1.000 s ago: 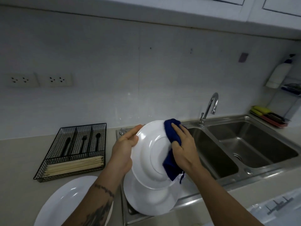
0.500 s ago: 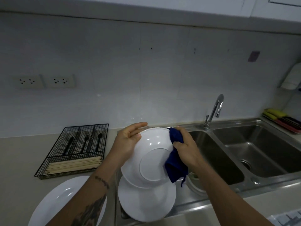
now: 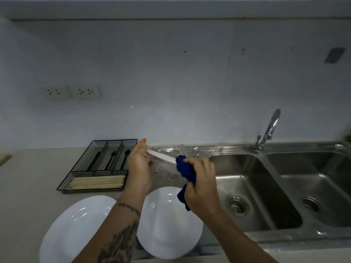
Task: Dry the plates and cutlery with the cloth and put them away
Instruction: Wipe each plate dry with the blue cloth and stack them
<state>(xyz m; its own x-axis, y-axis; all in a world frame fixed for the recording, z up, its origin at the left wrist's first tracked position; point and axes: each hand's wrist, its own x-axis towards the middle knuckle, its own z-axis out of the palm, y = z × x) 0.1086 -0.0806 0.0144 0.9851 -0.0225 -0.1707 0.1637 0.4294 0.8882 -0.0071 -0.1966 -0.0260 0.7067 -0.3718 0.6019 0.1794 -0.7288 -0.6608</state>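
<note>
A white plate is held nearly edge-on above the draining board, between both hands. My left hand grips its left rim. My right hand holds a dark blue cloth pressed against the plate's right rim. A second white plate lies flat on the draining board below the hands. A third white plate rests on the counter at the lower left. Some cutlery lies at the back of the draining board, blurred.
A black wire cutlery tray with dark utensils and pale chopsticks sits on the counter at the left. A double steel sink with a tap fills the right side. Wall sockets are on the tiled wall.
The held plate has tipped from facing me to nearly edge-on. The view has dropped and shifted left, so the sink shelf items at the right are out of sight.
</note>
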